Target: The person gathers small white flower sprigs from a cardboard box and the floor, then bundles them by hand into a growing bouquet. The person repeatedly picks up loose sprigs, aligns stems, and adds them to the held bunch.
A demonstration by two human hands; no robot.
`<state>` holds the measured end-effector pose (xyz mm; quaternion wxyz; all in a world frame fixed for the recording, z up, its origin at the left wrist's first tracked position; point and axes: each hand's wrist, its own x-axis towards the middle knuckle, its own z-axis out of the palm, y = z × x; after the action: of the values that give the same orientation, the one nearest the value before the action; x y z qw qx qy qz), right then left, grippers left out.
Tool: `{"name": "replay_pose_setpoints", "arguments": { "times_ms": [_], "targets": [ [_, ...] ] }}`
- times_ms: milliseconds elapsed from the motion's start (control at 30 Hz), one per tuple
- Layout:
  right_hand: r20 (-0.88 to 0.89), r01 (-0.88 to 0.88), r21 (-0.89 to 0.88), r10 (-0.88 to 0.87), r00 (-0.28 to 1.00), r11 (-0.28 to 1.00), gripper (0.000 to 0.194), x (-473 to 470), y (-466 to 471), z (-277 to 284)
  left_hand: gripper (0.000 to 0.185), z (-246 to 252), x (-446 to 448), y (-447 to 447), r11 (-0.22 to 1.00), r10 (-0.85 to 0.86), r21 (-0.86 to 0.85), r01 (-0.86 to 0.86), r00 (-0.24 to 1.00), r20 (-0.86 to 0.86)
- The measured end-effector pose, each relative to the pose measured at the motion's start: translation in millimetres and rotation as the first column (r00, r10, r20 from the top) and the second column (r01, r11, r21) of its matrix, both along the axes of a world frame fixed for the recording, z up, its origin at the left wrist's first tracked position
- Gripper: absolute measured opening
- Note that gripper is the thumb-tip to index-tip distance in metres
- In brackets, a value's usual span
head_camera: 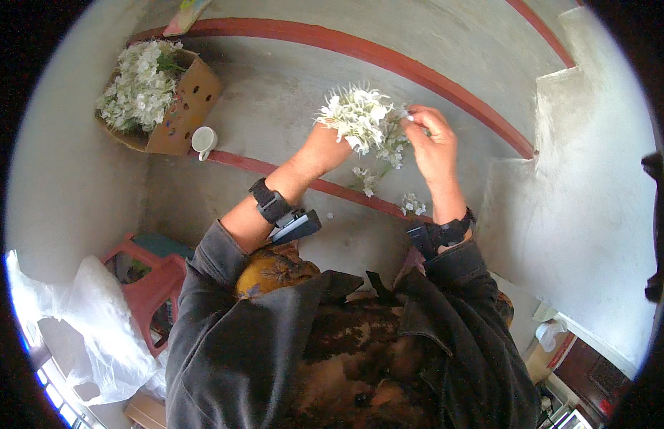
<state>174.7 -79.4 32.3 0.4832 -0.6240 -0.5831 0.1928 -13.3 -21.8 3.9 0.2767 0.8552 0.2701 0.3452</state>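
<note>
A bunch of white flowers [359, 115] with thin pale petals stands up from my left hand [327, 146]. Its blossoms cover most of my fingers, but the hand is closed around the stems. To the right of the bunch, my right hand [434, 140] pinches a small white flower [405, 113] between thumb and fingertips. Below the hands, a loose flower sprig [367, 179] lies near the red edge of the ledge. Another white flower cluster [412, 204] rests by my right wrist.
At the far left, a cardboard box [184, 107] is filled with white flowers [141, 86]. A white cup [204, 140] stands beside it on the red-edged concrete ledge [257, 118]. A red plastic stool [149, 284] and clear plastic sheeting [90, 327] are at lower left. Steps [568, 214] rise on the right.
</note>
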Motion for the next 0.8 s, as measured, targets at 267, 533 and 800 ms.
{"name": "replay_pose_setpoints", "arguments": {
  "times_ms": [267,533,800],
  "targets": [
    [-0.167,-0.098,0.061,0.107,0.980,0.993,0.007,-35.3,10.0,-3.9,0.022,2.7,0.3,-2.4,0.169,0.243,-0.905,0.391,0.873,0.422],
    [-0.512,-0.042,0.021,0.047,0.858,0.999,0.008,-64.8,10.8,-10.1,0.027,-0.9,1.0,-5.3,0.087,0.329,-0.882,0.463,0.822,0.465],
    [-0.596,-0.148,0.024,0.133,0.792,0.989,0.022,-46.1,16.2,-11.3,0.024,-3.0,-8.4,5.2,0.055,0.336,-0.845,0.532,0.787,0.517]
  ]
}}
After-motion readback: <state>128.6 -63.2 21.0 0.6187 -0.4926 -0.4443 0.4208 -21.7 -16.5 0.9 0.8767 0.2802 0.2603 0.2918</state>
